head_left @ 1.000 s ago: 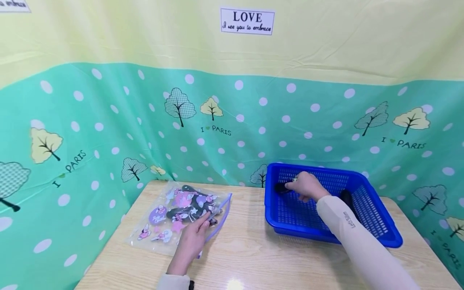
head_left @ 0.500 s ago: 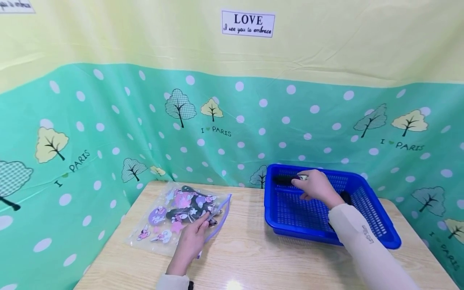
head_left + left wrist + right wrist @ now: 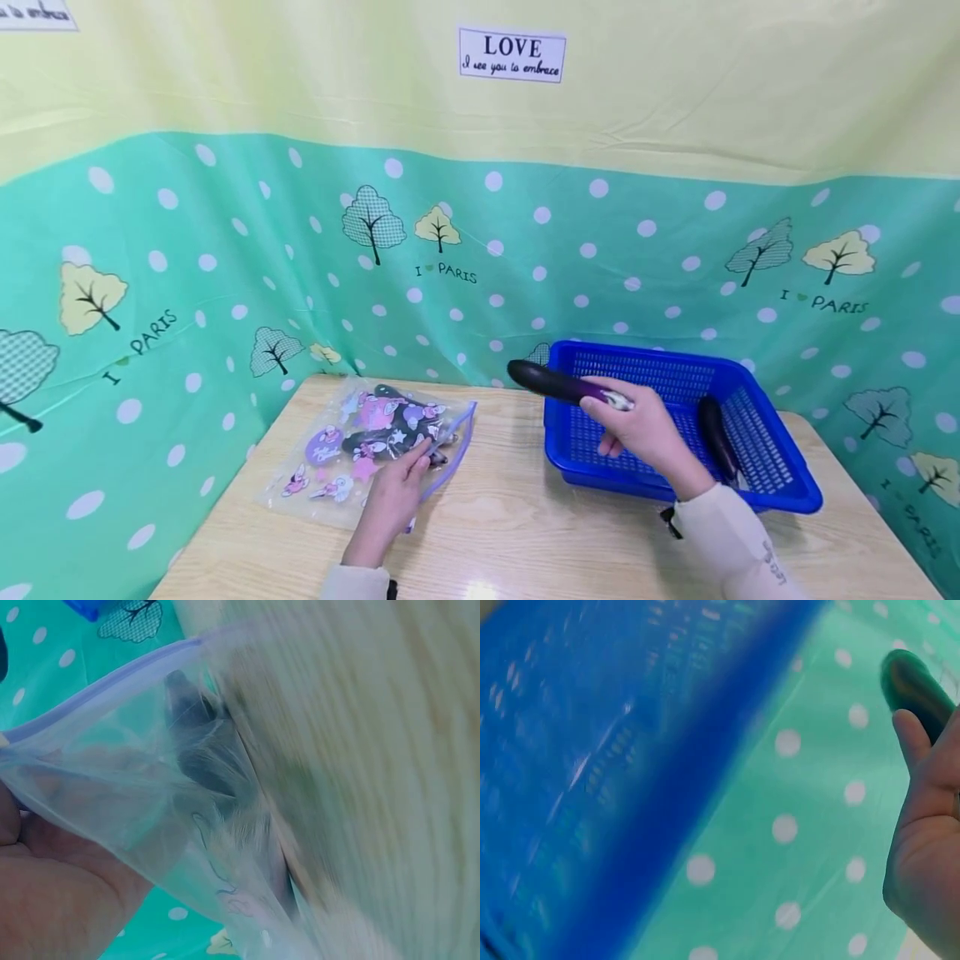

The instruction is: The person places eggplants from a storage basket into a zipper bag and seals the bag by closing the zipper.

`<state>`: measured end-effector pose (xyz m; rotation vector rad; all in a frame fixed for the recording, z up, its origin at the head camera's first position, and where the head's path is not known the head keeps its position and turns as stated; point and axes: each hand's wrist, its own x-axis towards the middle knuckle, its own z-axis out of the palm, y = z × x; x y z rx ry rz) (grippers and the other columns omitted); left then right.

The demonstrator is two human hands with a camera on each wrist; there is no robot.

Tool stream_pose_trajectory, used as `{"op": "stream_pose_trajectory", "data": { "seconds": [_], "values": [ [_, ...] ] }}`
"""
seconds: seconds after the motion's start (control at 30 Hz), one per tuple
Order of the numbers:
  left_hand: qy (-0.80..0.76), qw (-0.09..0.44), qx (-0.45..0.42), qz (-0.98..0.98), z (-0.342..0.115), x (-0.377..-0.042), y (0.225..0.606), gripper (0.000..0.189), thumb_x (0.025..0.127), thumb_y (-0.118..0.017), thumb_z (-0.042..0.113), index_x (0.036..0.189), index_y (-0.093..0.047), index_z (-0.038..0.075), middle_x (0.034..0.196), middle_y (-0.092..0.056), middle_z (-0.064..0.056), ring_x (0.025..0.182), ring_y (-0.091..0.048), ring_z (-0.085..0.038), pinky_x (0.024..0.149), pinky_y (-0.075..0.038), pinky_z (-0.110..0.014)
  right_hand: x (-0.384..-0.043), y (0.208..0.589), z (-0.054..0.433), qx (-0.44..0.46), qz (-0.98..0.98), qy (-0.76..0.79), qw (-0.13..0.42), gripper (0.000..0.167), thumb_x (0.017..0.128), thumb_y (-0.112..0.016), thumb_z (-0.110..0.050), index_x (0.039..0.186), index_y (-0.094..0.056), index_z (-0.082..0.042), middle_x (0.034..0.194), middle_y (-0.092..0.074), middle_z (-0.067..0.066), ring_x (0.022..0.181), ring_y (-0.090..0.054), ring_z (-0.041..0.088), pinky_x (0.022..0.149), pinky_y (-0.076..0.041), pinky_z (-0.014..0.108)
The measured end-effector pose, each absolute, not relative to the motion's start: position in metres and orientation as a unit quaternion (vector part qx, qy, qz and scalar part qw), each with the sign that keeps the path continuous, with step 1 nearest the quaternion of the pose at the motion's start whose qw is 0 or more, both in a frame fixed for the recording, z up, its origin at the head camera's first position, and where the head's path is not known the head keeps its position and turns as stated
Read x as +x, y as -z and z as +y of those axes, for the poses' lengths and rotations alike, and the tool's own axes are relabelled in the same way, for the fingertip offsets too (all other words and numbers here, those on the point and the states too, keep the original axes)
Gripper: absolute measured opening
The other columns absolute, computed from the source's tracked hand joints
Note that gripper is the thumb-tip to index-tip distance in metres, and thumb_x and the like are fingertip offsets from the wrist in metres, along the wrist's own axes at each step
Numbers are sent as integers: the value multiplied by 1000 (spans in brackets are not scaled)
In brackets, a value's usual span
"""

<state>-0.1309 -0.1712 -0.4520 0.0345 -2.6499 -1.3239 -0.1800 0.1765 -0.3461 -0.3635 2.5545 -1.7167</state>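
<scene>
- Rising out of the basket [image 3: 600, 481], an eggplant [image 3: 549, 383] juts over its left rim, grasped by the right hand [image 3: 641, 425].
- The left hand [image 3: 395, 492] pinches the bag's [image 3: 326, 447] mouth, as before.

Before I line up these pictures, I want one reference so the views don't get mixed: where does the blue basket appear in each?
Head: blue basket, lower half, right of centre.
Left wrist: blue basket, only a corner, top edge, left of centre.
Right wrist: blue basket, blurred, across the left side.
Shared landmark: green polka-dot cloth.
</scene>
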Motion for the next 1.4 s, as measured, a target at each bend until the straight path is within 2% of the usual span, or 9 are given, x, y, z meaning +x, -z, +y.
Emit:
{"op": "stream_pose_trajectory", "data": {
  "seconds": [0.13,0.37,0.57,0.67,0.83,0.9,1.1,1.13,1.4],
  "values": [
    [442,95,6,-892,-173,-130,453,36,104,-56,14,140,-61,10,135,-60,-23,116,-61,-41,96,-50,-56,-168,361,151,-132,802,581,40,47,95,-74,-26,137,-62,-8,83,-66,24,48,-65,30,43,-57,44],
    [449,97,7,-888,-173,-133,453,39,105,-56,16,143,-59,12,139,-58,-21,117,-61,-38,96,-49,-56,-146,395,108,-159,793,583,80,49,92,-76,-24,136,-63,-6,88,-65,18,46,-62,25,42,-56,47],
    [459,104,15,-882,-170,-134,451,40,105,-55,17,145,-56,14,142,-55,-19,117,-61,-38,96,-50,-54,-138,426,84,-173,788,579,116,49,92,-76,-24,135,-63,-2,84,-67,18,45,-65,32,43,-56,54],
    [472,100,24,-876,-169,-137,449,40,106,-54,19,146,-56,16,146,-51,-18,124,-57,-38,103,-46,-55,-141,439,74,-172,784,582,130,48,92,-76,-24,133,-64,-3,85,-67,17,45,-65,28,43,-56,52],
    [486,104,34,-867,-167,-140,450,39,105,-55,19,144,-58,16,151,-43,-21,140,-40,-38,115,-26,-60,-152,450,50,-169,764,601,163,47,93,-75,-22,134,-63,-2,87,-69,20,46,-65,21,44,-58,45],
    [496,100,41,-861,-168,-140,451,39,105,-55,20,144,-57,17,152,-41,-21,142,-38,-38,111,-37,-57,-157,452,39,-166,753,612,176,47,93,-75,-20,135,-63,-3,88,-71,22,47,-65,22,45,-58,44],
    [514,110,50,-849,-170,-141,453,40,106,-53,20,146,-55,17,154,-43,-8,145,-33,-32,115,-33,-53,-170,453,10,-160,755,603,204,46,91,-77,-18,135,-65,-8,94,-74,19,50,-67,27,47,-59,41],
    [511,116,47,-850,-171,-141,453,40,106,-53,20,146,-55,16,153,-44,-7,145,-34,-31,118,-23,-54,-171,453,5,-162,759,596,205,46,91,-77,-18,134,-65,-9,94,-74,19,51,-67,27,47,-59,40],
    [509,134,38,-849,-171,-140,452,38,106,-53,20,144,-57,13,150,-46,-16,141,-40,-35,116,-28,-55,-182,458,-23,-173,783,560,209,49,91,-78,-23,136,-64,-11,81,-72,14,47,-65,24,45,-58,38]
  ]
}}
